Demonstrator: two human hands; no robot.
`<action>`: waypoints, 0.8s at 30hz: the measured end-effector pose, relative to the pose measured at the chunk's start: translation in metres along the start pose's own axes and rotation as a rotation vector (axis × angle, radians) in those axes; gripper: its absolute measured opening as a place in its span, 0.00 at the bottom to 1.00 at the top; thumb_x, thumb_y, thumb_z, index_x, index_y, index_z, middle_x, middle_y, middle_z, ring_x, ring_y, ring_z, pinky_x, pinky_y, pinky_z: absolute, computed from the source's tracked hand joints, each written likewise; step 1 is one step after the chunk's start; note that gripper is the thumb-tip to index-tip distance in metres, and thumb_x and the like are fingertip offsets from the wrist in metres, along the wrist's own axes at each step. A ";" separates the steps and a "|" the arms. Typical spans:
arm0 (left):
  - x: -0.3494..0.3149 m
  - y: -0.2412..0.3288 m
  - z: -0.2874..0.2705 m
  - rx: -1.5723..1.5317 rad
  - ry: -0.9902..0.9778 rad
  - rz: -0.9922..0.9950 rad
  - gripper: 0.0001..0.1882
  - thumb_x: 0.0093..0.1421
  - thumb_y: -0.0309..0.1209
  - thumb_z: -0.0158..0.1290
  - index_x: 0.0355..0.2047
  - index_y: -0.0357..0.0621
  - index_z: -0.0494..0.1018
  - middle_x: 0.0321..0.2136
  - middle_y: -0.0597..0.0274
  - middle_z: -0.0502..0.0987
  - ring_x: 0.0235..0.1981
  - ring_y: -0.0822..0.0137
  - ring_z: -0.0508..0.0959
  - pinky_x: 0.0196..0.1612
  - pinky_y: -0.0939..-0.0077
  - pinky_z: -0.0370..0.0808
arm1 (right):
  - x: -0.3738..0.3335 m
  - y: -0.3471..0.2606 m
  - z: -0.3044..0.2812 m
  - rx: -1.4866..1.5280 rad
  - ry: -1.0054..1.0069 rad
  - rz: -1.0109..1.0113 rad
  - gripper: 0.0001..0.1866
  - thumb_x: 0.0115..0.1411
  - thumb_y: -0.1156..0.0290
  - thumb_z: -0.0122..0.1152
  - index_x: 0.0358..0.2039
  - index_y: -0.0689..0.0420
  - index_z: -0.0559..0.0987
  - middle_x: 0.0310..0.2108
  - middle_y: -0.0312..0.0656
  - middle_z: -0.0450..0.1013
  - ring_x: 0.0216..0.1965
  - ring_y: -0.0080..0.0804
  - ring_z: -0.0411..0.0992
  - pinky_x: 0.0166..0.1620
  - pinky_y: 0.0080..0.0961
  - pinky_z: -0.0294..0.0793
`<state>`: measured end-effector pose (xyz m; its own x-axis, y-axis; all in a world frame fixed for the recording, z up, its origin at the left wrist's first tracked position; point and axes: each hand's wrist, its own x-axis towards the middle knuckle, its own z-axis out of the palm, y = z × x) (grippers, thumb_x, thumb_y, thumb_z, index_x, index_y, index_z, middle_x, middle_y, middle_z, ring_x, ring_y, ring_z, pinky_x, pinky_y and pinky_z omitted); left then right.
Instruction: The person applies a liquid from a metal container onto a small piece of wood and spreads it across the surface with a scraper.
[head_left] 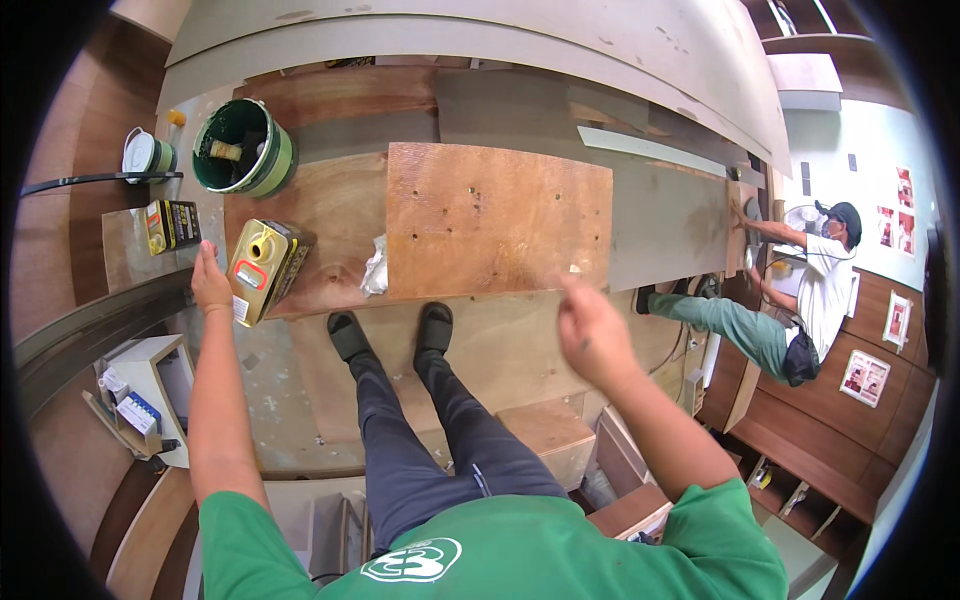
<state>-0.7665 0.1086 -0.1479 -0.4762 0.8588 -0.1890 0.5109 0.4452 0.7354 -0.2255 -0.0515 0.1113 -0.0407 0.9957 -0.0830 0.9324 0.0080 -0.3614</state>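
My left hand (pixel 211 284) reaches out beside a gold and black rectangular metal can (pixel 268 262), its fingers stretched and nothing seen in them. The can stands on the bench with its round spout uncapped. Over the front right edge of a reddish-brown wooden board (pixel 490 225), my right hand (pixel 592 335) is closed and partly blurred. A small pale spot shows by its fingertips; whether the hand holds it I cannot tell. The board has several dark marks or holes and a glossy wet-looking patch. Crumpled white paper (pixel 375 268) lies against its left edge.
A green bucket (pixel 245 150) with a brush-like handle inside stands at the bench's back left. Further left are a smaller pail (pixel 149 155) and another gold-black can (pixel 172 226). At the far right a person (pixel 825 265) leans over the bench's end. Large panels (pixel 480 35) lie behind.
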 end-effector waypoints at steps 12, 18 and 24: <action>-0.003 0.007 0.002 0.026 -0.014 0.007 0.35 0.70 0.58 0.38 0.54 0.37 0.75 0.50 0.47 0.80 0.55 0.50 0.77 0.58 0.62 0.69 | 0.008 -0.047 0.036 -0.182 -0.247 -0.158 0.27 0.57 0.73 0.55 0.58 0.63 0.71 0.58 0.51 0.71 0.54 0.49 0.71 0.55 0.42 0.74; -0.009 0.009 0.005 0.111 -0.028 0.065 0.34 0.69 0.59 0.38 0.50 0.43 0.78 0.46 0.44 0.80 0.51 0.43 0.76 0.53 0.56 0.71 | 0.019 -0.055 0.017 0.115 -0.211 -0.049 0.25 0.58 0.74 0.54 0.57 0.61 0.72 0.51 0.52 0.75 0.50 0.50 0.74 0.53 0.42 0.75; -0.006 0.011 0.004 0.147 -0.012 0.109 0.33 0.69 0.60 0.38 0.48 0.44 0.79 0.43 0.42 0.80 0.47 0.41 0.77 0.49 0.55 0.71 | 0.083 -0.016 0.020 -0.072 -0.033 0.134 0.22 0.59 0.73 0.53 0.55 0.61 0.73 0.48 0.52 0.76 0.47 0.52 0.74 0.51 0.44 0.75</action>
<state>-0.7553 0.1089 -0.1415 -0.4038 0.9068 -0.1215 0.6590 0.3804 0.6489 -0.2513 0.0291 0.0916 0.0750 0.9848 -0.1566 0.9536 -0.1167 -0.2774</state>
